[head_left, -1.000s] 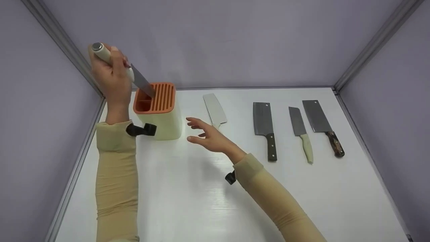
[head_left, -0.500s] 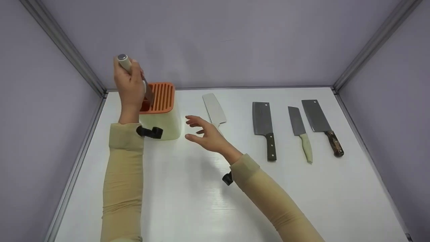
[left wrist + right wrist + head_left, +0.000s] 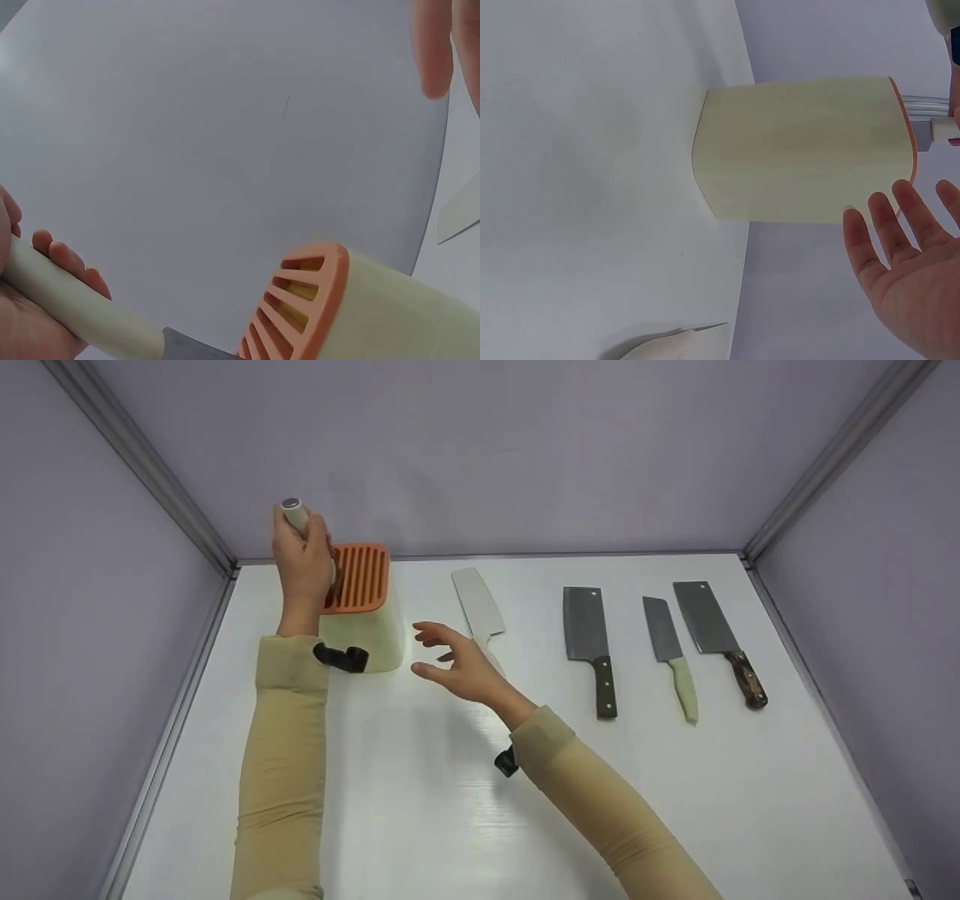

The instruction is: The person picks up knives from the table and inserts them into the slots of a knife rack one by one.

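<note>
My left hand (image 3: 302, 570) grips the pale handle (image 3: 86, 311) of a knife above the left side of the knife block (image 3: 364, 641). That block is pale green with an orange slotted top (image 3: 364, 577). The knife's blade (image 3: 196, 348) points down at the top; in the head view the hand hides most of it, and which opening it is in I cannot tell. Right of the block, my right hand (image 3: 465, 664) hangs with fingers spread, holding nothing. Beneath and behind it lies a white-bladed knife (image 3: 478, 601), its handle partly hidden by the hand.
To the right on the white table (image 3: 420, 825) lie a dark-handled cleaver (image 3: 587, 626), a knife with a pale green handle (image 3: 684, 690) and a cleaver with a mottled brown handle (image 3: 748, 679). Grey-lilac walls (image 3: 525, 457) close in the back and sides.
My left hand has moved right and down with the knife, and the blade has sunk into the left part of the block's top. The right hand has barely shifted.
</note>
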Motion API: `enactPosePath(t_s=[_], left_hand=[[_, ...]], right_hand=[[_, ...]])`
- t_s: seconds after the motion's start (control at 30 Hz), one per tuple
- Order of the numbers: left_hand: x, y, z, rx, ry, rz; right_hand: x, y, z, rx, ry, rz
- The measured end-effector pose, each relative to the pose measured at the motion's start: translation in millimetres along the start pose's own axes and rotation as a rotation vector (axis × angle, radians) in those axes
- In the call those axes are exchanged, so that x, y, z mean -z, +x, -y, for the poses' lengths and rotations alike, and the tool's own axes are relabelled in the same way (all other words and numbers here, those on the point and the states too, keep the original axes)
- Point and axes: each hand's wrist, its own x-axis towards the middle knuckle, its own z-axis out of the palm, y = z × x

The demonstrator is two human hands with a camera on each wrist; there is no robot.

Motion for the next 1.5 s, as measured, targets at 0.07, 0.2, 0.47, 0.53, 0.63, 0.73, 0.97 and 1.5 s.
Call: enactPosePath(t_s=[0.07, 0.2, 0.47, 0.53, 0.63, 0.73, 0.97, 1.5], left_hand=[[-0.2, 0.2, 2.7, 0.014, 0.015, 0.006], [0.0, 0.3, 8.2, 0.053, 0.047, 0.026], [2.8, -1.9, 24.2, 0.114, 0.065, 0.066], [3.3, -2.8, 26.6, 0.132, 0.065, 0.072], [3.2, -3.9, 27.8, 0.141, 0.071, 0.08], [2.2, -5.9, 27.5, 0.147, 0.079, 0.095], [0.1, -13.4, 25.3, 0.147, 0.137, 0.106], [-8.5, -56.4, 13.4, -0.037, 0.201, -0.105]], right_hand=[[-0.2, -0.4, -0.6, -0.011, -0.008, 0.004], [-0.9, -1.0, -2.7, -0.026, -0.024, 0.012], [-2.2, -4.3, -7.9, -0.044, -0.016, 0.02], [-2.3, -5.0, -9.6, -0.047, -0.016, 0.02], [-2.0, -6.5, -11.5, -0.05, -0.018, 0.019], [-1.3, -7.9, -14.1, -0.06, -0.025, 0.019], [5.1, -12.5, -25.0, -0.089, -0.042, 0.017], [35.2, -40.8, -51.9, -0.13, -0.028, -0.063]])
